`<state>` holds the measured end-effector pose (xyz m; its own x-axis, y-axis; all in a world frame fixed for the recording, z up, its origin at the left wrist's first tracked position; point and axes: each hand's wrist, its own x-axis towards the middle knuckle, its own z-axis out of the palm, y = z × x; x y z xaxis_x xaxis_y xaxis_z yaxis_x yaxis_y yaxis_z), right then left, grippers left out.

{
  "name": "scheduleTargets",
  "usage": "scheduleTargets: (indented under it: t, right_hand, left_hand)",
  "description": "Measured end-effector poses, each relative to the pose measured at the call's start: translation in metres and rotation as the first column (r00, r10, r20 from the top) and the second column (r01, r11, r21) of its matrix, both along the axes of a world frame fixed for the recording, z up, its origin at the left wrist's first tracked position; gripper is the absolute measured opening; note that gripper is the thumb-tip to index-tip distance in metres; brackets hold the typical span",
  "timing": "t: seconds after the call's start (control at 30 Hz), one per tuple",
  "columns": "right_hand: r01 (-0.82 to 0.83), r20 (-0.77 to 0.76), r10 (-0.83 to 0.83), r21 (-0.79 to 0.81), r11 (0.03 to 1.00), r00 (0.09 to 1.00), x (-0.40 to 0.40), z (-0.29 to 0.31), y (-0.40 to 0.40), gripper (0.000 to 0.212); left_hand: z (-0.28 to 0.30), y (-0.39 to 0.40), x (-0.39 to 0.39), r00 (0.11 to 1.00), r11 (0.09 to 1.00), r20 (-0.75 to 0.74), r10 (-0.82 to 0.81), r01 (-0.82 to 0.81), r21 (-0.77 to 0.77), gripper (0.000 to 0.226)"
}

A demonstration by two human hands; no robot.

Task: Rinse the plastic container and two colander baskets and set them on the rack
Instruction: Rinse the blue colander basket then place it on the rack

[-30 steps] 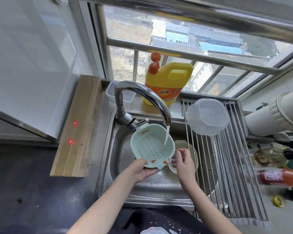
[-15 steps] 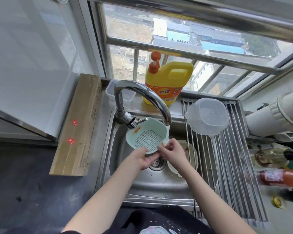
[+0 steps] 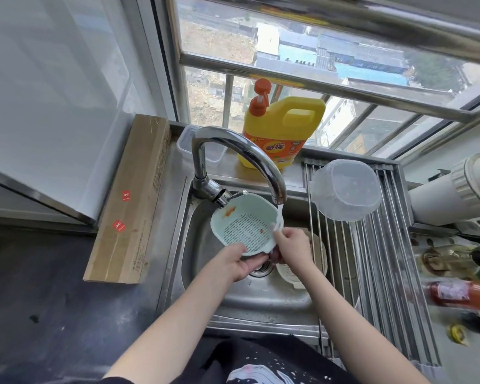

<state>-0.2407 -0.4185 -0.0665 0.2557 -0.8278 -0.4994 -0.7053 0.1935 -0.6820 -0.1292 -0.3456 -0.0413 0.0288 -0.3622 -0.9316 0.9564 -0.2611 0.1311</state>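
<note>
Head view
Green colander point(image 3: 247, 230): tilted over the sink point(image 3: 200, 245), under the tap point(image 3: 241, 153); water strikes its right rim; orange smear near its upper-left rim.
Left hand point(image 3: 237, 263): fingers closed on the colander's lower edge.
Right hand point(image 3: 291, 245): fingers pinching the colander's right rim.
Second colander point(image 3: 302, 270): white, lying at the sink's right side.
Plastic container point(image 3: 347, 189): upturned at the rack's point(image 3: 385, 259) far-left corner.

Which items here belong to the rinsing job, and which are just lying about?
Job: green colander held under the tap by left hand and right hand; white colander in the sink; clear container upturned on the rack.

Lying about: soap jug, cardboard box, small tub, bottles.
</note>
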Motion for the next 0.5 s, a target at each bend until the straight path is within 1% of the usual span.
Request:
scheduleTargets:
  t: [0.03,0.07,0.13,0.17,0.2,0.23,0.27,0.3,0.33,0.4,0.47,0.5]
  right_hand:
    - [0.08,-0.001,-0.08,0.0,0.997,0.997,0.0,-0.005,-0.002,0.06]
    - [0.148,0.001,-0.148,0.027,0.989,0.989,0.002,-0.008,-0.003,0.064]
    - [0.271,-0.021,-0.27,0.125,0.954,0.963,0.008,-0.005,-0.002,0.062]
    - [0.267,-0.055,-0.262,0.16,0.95,0.964,0.009,-0.002,-0.001,0.061]
    - [0.178,-0.114,-0.161,0.164,0.97,0.98,0.007,0.002,0.0,0.059]
    - [0.035,-0.196,-0.004,0.157,0.987,0.981,0.005,0.003,0.001,0.053]
    - [-0.09,-0.288,0.13,0.149,0.985,0.949,0.002,0.005,0.002,0.046]
    - [-0.169,-0.382,0.211,0.14,0.976,0.9,0.0,0.006,0.003,0.041]
    - [-0.212,-0.471,0.238,0.109,0.971,0.849,-0.004,0.009,0.005,0.041]
    - [-0.256,-0.631,0.16,-0.064,0.964,0.759,-0.012,0.013,0.003,0.046]
    - [-0.309,-0.647,0.075,-0.256,0.916,0.759,-0.022,0.015,-0.001,0.044]
    - [-0.369,-0.623,0.067,-0.37,0.853,0.779,-0.026,0.014,-0.001,0.041]
  left_hand:
    - [0.001,0.001,-0.001,0.999,0.999,-0.004,-0.035,0.035,-0.005,0.027]
    - [0.001,0.003,-0.002,0.999,0.999,-0.004,-0.054,0.054,-0.003,0.026]
    - [-0.002,0.005,-0.001,0.996,0.996,0.009,-0.085,0.085,0.014,0.027]
    - [-0.003,0.006,-0.001,0.995,0.995,0.014,-0.1,0.1,0.018,0.027]
    - [-0.004,0.008,-0.001,0.995,0.995,0.016,-0.103,0.103,0.018,0.026]
    - [-0.005,0.009,0.0,0.994,0.994,0.016,-0.109,0.108,0.018,0.027]
    - [-0.006,0.011,0.0,0.992,0.992,0.018,-0.126,0.126,0.022,0.03]
    - [-0.009,0.013,0.0,0.987,0.987,0.035,-0.157,0.156,0.023,0.036]
    - [-0.012,0.015,-0.001,0.977,0.979,0.063,-0.203,0.202,0.024,0.042]
    - [-0.02,0.017,0.001,0.946,0.954,0.128,-0.299,0.299,0.017,0.051]
    - [-0.029,0.016,0.005,0.885,0.912,0.23,-0.404,0.408,0.029,0.057]
    - [-0.029,0.014,0.007,0.833,0.878,0.298,-0.467,0.476,0.045,0.057]
